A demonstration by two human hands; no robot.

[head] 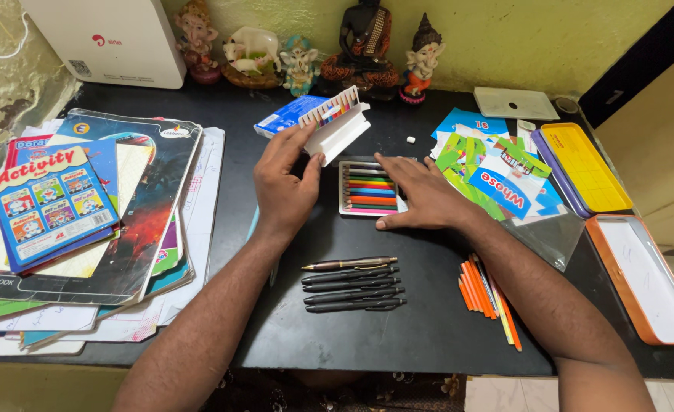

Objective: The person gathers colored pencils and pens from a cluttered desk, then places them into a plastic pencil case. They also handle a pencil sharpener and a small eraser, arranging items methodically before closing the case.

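Looking down from the head camera, the left hand [285, 183] touches with loose fingers the white lid [338, 131], which stands tilted just behind the crayon tray [369, 188]. The right hand [421, 200] lies flat and spread on this tray's right side. Tray seems light, thin plastic, probably slippery; better held by its long edges.

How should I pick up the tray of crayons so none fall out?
Grip the crayon tray by its two short ends, coming from above, and keep it level. It lies flat and open-topped, with the right hand resting on its right edge, so tilting it would probably spill the crayons.
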